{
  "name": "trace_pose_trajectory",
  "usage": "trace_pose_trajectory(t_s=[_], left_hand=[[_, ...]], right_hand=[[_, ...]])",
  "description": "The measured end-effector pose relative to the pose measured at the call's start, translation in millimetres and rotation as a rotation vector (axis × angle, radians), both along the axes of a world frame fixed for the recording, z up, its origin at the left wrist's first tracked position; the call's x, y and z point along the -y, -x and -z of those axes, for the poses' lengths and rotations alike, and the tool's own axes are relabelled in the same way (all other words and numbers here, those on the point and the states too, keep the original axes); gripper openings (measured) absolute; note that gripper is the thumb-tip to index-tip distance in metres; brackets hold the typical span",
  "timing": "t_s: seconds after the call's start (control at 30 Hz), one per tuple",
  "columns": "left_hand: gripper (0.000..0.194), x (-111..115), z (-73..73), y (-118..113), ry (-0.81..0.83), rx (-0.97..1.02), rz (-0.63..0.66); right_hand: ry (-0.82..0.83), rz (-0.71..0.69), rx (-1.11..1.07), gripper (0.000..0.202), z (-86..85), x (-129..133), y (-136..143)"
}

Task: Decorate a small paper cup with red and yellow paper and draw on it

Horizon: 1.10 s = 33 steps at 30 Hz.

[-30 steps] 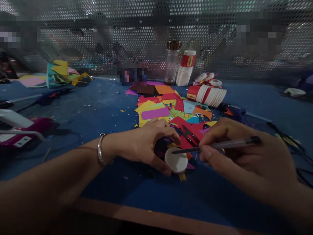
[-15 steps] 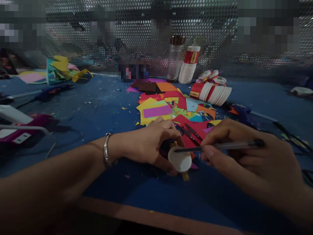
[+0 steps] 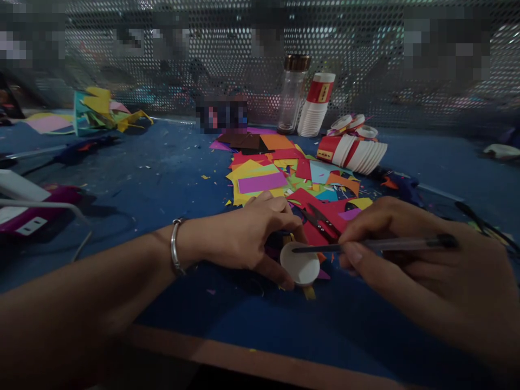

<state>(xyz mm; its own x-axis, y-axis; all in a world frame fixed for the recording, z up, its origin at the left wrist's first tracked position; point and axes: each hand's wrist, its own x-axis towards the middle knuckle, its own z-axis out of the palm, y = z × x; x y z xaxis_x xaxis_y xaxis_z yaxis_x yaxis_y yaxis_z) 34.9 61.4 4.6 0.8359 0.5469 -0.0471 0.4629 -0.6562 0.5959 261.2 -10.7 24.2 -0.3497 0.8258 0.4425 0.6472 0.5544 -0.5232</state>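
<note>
My right hand [image 3: 426, 287] pinches a pen [image 3: 377, 245], its tip over the white disc [image 3: 303, 268] gripped beside it in my left hand [image 3: 255, 233]. The pen is in position, but I make out no marks on the disc yet.

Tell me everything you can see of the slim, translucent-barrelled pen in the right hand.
The slim, translucent-barrelled pen looks plastic, with a dark, narrow tip section and a dark rear end. It lies nearly level across the view, tip leftward, pinched between thumb and fingers of the bare right hand. Its tip lies over the small, round, white piece; whether they touch cannot be told. Any lettering is too small to make out.
</note>
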Motion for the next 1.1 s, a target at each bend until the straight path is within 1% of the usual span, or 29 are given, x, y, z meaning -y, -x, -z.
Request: trace_pose_trajectory(t_s=[0.17, 0.53, 0.67, 0.87, 1.1], left_hand=[[0.051, 0.1, -0.4, 0.1, -0.01, -0.003, 0.01], [0.049, -0.8, 0.2, 1.3, -0.015, 0.029, 0.024], [0.048, -1.0, 0.2, 1.0, -0.027, 0.026, 0.03], [0.044, -1.2, 0.6, 0.9, -0.017, 0.033, 0.034], [0.044, -0.9, 1.1, 0.8, -0.009, 0.041, 0.035]], right_hand=[[0.01, 0.009, 0.023, 0.014, 1.1, 1.4, 0.5], [0.034, -0.003, -0.017, 0.014, 1.6, 1.5, 0.7], [0.071, -0.019, 0.003, 0.013, -0.4, 1.2, 0.2], [0.058, -0.061, 0.039, 0.015, -0.7, 0.5, -1.9], [0.101, -0.023, -0.025, 0.015, 2.4, 2.2, 0.7]])
